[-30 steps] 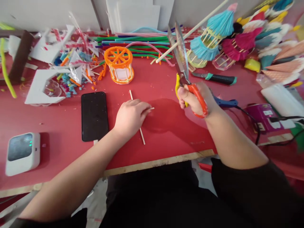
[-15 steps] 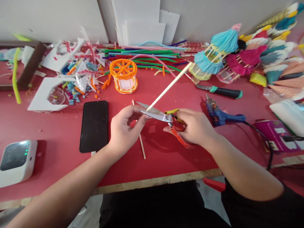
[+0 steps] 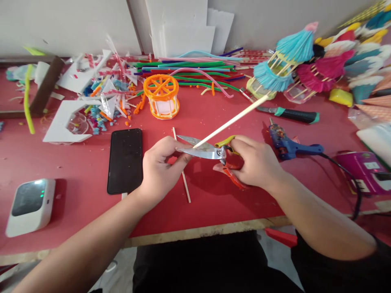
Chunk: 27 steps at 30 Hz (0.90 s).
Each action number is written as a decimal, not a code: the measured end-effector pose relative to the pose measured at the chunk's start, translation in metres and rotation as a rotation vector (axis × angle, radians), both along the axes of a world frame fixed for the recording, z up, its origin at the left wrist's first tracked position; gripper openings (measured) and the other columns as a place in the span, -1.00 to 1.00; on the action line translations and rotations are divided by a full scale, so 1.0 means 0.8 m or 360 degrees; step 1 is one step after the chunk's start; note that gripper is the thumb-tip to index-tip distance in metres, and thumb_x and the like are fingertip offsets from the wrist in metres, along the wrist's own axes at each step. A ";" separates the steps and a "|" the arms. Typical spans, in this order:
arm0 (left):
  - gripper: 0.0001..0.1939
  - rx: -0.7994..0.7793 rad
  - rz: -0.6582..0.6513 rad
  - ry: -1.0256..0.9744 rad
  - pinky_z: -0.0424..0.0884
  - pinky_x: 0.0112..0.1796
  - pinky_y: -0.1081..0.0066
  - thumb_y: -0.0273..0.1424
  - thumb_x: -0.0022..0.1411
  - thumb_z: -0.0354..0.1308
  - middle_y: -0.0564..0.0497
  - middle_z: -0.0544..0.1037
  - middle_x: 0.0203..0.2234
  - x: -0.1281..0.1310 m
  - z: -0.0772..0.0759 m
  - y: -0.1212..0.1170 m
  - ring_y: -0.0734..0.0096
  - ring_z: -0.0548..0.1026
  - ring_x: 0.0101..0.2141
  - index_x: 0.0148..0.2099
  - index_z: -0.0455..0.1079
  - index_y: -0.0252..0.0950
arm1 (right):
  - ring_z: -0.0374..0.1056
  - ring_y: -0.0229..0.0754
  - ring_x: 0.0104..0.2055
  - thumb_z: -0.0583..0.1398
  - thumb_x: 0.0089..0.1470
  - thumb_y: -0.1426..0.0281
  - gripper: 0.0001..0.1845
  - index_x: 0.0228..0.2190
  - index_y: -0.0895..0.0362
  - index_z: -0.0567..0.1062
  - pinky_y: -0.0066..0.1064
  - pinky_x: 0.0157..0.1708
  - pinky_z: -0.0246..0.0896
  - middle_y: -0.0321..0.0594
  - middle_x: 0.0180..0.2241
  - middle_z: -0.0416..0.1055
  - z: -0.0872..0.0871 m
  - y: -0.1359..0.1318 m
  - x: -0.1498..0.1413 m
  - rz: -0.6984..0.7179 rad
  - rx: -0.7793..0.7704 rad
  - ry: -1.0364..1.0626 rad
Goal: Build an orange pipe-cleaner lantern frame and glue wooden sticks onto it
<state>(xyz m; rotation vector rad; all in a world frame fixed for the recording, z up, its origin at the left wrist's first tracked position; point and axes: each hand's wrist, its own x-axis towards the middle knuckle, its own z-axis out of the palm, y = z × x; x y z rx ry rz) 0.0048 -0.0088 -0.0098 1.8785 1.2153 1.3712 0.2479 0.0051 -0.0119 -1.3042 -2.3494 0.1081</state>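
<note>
My left hand is closed, pinching the lower end of a pale wooden stick between thumb and fingers. The stick slants up to the right, its lower end between the parted blades of the scissors. My right hand is wrapped round the scissors' handles, one yellow and one red. Beneath my left hand a thinner wooden stick lies on the red table, partly hidden. Beyond the hands stands a small round frame with an orange spoked top and white posts.
A black phone and a white device lie to the left. On the right are a blue glue gun, a utility knife and a purple box. Pipe cleaners, foam scraps and a blue paper-roofed model stand behind.
The wooden stick has tipped lower, its far end swinging right and down between the blades. The whole view has shifted slightly. Both hands keep their hold.
</note>
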 end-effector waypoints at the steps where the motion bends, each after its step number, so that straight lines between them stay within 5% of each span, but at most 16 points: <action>1: -0.87 0.0027 -0.0027 -0.0011 0.50 -0.34 0.37 -0.56 0.21 0.27 0.03 0.61 -0.40 0.001 0.000 0.000 0.39 0.56 -0.36 -0.30 0.54 -0.21 | 0.28 -0.17 -0.49 0.09 0.15 -0.17 -0.44 -0.44 0.08 0.32 -0.33 -0.54 0.06 -0.19 -0.44 0.38 0.000 0.000 -0.001 0.0007 -0.0008 0.0010; 14: -0.77 0.0145 -0.0042 0.0096 0.53 -0.39 0.37 -0.61 0.21 0.16 0.04 0.62 -0.42 0.005 0.001 -0.003 0.41 0.56 -0.41 -0.33 0.54 -0.17 | 0.28 -0.12 -0.41 0.12 0.16 -0.01 -0.60 -0.44 0.02 0.20 -0.31 -0.45 0.12 -0.18 -0.44 0.32 0.004 0.000 -0.005 0.0050 -0.0125 -0.0009; 21: -0.82 0.0057 -0.0023 0.0117 0.53 -0.41 0.35 -0.53 0.25 0.19 0.03 0.60 -0.43 0.006 0.002 -0.004 0.37 0.57 -0.41 -0.31 0.54 -0.16 | 0.18 -0.20 -0.53 0.17 -0.04 0.22 -0.69 -0.47 -0.01 0.08 -0.37 -0.55 -0.07 -0.29 -0.52 0.24 0.005 -0.002 -0.004 -0.0031 -0.0346 -0.0124; 27: -0.83 0.0050 -0.0062 0.0102 0.52 -0.40 0.34 -0.54 0.25 0.20 0.02 0.60 -0.42 0.006 0.005 -0.007 0.37 0.56 -0.40 -0.32 0.53 -0.17 | 0.23 -0.16 -0.53 0.13 -0.20 0.27 -0.69 -0.47 -0.01 0.04 -0.34 -0.52 0.05 -0.25 -0.52 0.31 0.001 -0.004 -0.003 -0.0059 -0.0505 -0.0094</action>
